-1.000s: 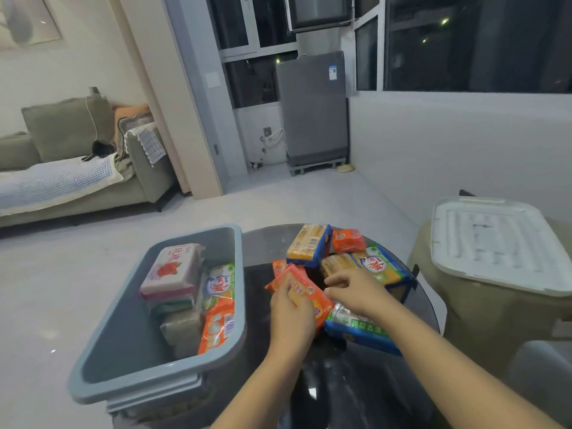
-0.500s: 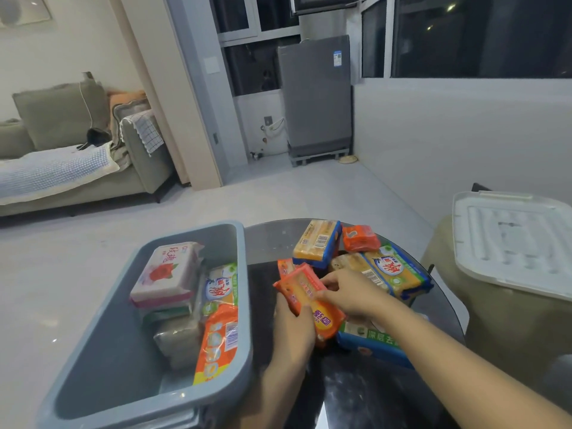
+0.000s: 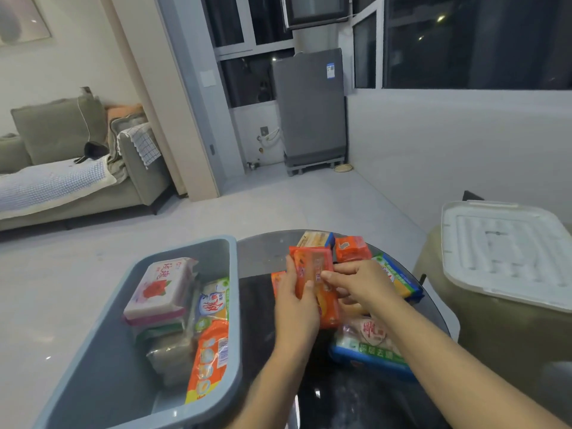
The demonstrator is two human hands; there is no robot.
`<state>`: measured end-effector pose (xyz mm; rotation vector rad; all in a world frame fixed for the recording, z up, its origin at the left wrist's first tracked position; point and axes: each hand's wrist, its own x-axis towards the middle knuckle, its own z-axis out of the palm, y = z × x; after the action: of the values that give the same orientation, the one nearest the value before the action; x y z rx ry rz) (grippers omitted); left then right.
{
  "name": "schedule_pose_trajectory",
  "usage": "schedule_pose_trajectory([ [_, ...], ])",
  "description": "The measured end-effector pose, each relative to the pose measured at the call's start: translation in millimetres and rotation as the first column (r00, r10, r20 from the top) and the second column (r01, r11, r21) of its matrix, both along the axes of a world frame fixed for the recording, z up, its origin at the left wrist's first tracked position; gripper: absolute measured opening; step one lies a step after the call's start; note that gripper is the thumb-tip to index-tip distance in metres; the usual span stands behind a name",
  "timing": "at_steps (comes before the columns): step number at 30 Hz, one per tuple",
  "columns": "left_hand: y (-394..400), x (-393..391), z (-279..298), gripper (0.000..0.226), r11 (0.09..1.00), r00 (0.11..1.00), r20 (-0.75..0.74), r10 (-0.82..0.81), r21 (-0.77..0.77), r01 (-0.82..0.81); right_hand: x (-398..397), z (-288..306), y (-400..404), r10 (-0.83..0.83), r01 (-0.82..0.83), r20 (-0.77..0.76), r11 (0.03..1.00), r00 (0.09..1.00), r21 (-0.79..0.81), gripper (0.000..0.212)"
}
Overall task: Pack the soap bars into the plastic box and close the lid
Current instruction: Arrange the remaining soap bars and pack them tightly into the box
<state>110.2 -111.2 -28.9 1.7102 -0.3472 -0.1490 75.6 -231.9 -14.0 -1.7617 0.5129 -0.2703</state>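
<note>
An orange soap pack (image 3: 315,284) is being held above the dark round table (image 3: 263,255) — left hand (image 3: 298,300) is being wrapped around its left edge and underside, right hand (image 3: 359,281) is being pinched onto its right edge, so both hands are clamped on the one pack. Its long axis is being kept running 12 to 6, slightly tilted toward 5. The grey plastic box (image 3: 93,351) is lying at 9 o'clock from the hands, just beside the table edge; the left hand is the nearer one, so a leftward carry is being judged as the coming move. Free floor in the box is being seen at its near end, toward 7.

Already in the box: a pink-white pack with a red rose (image 3: 156,289) on top of a stack, red Chinese characters on it, not readable for certain; a blue-green-white pack (image 3: 213,305) and an orange pack with a barcode label (image 3: 210,357) standing on edge against the right wall.

Still on the table: a small orange bar (image 3: 353,249) and a yellow bar (image 3: 314,239) at 12 to 1, a yellow-blue pack (image 3: 399,283) at 3, a blue-green multipack (image 3: 371,351) at 5 with white Chinese print — too blurred to be read. Writing on the held pack is being smeared by motion.

The white lid (image 3: 507,252) is lying well apart at 3, on a beige seat (image 3: 495,342).
</note>
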Motion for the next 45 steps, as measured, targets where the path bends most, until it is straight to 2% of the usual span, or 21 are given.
schedule_pose_trajectory([
  [1,-8.1,1.1,7.4,0.053,1.000,1.000,-0.017,-0.021,0.005,0.021,-3.4,5.2,-6.2,-0.044,0.043,0.039,0.999,0.998,0.018,0.005],
  [3,-26.7,0.9,19.5,0.051,0.999,0.997,-0.054,-0.051,-0.012,0.050,-6.5,10.8,-22.1,-0.125,0.117,0.109,0.990,0.986,0.077,0.014],
  [5,-46.5,2.0,27.6,0.046,0.995,0.995,-0.074,-0.070,-0.071,0.065,-7.5,14.8,-38.4,-0.179,0.162,0.123,0.977,0.976,0.140,0.007],
  [7,-66.1,7.6,33.2,0.036,0.994,0.995,-0.094,-0.043,-0.108,0.033,-3.0,15.8,-56.8,-0.202,0.177,0.120,0.966,0.972,0.189,0.021],
  [10,-93.2,22.7,37.8,0.035,0.989,0.989,-0.145,0.042,-0.137,-0.062,8.5,11.0,-81.1,-0.228,0.192,0.133,0.951,0.964,0.242,0.024],
  [12,-108.2,32.0,37.2,0.040,0.988,0.986,-0.150,0.079,-0.121,-0.098,17.0,3.7,-91.2,-0.224,0.182,0.143,0.948,0.964,0.261,0.023],
  [16,-130.6,46.8,26.9,0.033,0.995,0.991,-0.095,0.099,-0.015,-0.101,32.6,-13.2,-96.1,-0.182,0.131,0.133,0.937,0.974,0.323,0.031],
  [20,-140.8,56.7,11.5,0.038,0.997,0.987,-0.144,0.068,0.051,-0.062,39.5,-23.1,-96.9,-0.178,0.128,0.121,0.933,0.977,0.337,0.040],
  [24,-140.5,61.7,-0.7,0.042,0.991,0.988,-0.151,-0.015,0.126,0.034,40.1,-25.7,-98.3,-0.177,0.138,0.102,0.940,0.979,0.311,0.040],
  [27,-140.2,64.2,-0.2,0.044,0.981,0.987,-0.160,-0.030,0.186,0.060,40.1,-22.6,-94.8,-0.169,0.147,0.079,0.962,0.983,0.229,0.039],
  [30,-137.4,59.7,4.4,0.034,0.989,0.985,-0.169,-0.022,0.142,0.046,36.3,-18.7,-87.9,-0.200,0.186,0.078,0.969,0.977,0.161,0.040],
  [33,-130.8,51.2,7.1,0.016,0.998,0.982,-0.184,-0.030,0.045,0.039,26.7,-11.7,-81.9,-0.218,0.201,0.094,0.966,0.971,0.164,0.041],
  [36,-116.1,37.3,10.5,0.010,0.999,0.981,-0.191,-0.033,-0.032,0.028,12.8,-1.8,-76.0,-0.237,0.218,0.115,0.963,0.965,0.157,0.040],
  [40,-94.9,17.5,11.0,0.016,0.996,0.973,-0.228,-0.045,-0.091,0.024,-9.2,5.8,-59.5,-0.211,0.205,0.106,0.977,0.972,0.065,0.033],
  [45,-69.6,-1.4,7.0,0.021,0.995,0.966,-0.248,-0.067,-0.084,0.048,-31.0,2.5,-37.2,-0.240,0.237,0.096,0.971,0.966,0.043,0.028],
])
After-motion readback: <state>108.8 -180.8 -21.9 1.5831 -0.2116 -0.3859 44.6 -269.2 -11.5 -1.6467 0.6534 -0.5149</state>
